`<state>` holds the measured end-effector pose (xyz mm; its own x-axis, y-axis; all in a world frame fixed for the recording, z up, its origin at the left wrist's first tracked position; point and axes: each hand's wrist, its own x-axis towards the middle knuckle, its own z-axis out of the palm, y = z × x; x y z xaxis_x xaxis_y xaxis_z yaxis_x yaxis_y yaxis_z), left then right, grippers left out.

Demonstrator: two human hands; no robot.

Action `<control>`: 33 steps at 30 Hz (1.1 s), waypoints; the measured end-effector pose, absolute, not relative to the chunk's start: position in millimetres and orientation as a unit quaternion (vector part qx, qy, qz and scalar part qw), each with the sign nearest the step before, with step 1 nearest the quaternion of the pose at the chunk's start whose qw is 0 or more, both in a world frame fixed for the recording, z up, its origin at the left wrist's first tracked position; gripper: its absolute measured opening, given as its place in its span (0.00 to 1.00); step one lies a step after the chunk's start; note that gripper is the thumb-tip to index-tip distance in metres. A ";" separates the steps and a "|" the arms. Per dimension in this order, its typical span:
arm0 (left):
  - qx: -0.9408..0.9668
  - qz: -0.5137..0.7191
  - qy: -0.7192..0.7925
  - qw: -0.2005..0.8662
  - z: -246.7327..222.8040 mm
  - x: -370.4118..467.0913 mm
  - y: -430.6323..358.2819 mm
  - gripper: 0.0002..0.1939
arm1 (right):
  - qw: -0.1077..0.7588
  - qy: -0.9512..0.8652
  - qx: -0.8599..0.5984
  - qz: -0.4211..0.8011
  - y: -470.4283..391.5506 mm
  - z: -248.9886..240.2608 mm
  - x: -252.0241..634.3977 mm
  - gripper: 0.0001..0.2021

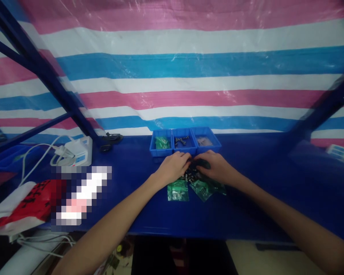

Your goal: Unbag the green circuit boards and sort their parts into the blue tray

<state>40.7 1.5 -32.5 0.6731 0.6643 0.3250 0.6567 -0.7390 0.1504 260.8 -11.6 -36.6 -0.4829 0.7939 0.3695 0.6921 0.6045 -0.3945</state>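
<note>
My left hand (pixel 175 167) is closed above a pile of small dark and shiny metal parts (pixel 190 175), fingertips bent down and pressed together. Opposite it, my right hand (pixel 213 166) curls its fingers in towards the same pile, with something dark under the fingers. The hands almost meet, and what lies in either pinch is too small or hidden to name. In front of the pile is a flat green plastic bag (pixel 178 190). A second green bag (pixel 202 190), with small pieces showing through, lies partly below my right hand.
Just behind my hands stand three blue bins: the left bin (pixel 152 149) holds green bags, the middle bin (pixel 186 149) small metal parts, the right bin (pixel 218 144) pale clear bags. A white power strip (pixel 86 151) with cables and a red-and-white bag (pixel 43 200) lie to the left.
</note>
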 end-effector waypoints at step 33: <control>0.894 0.307 0.323 -0.033 -23.6 44.4 -4.8 0.11 | 0.432 -0.651 -0.467 0.414 -9.4 -25.1 257.4 0.18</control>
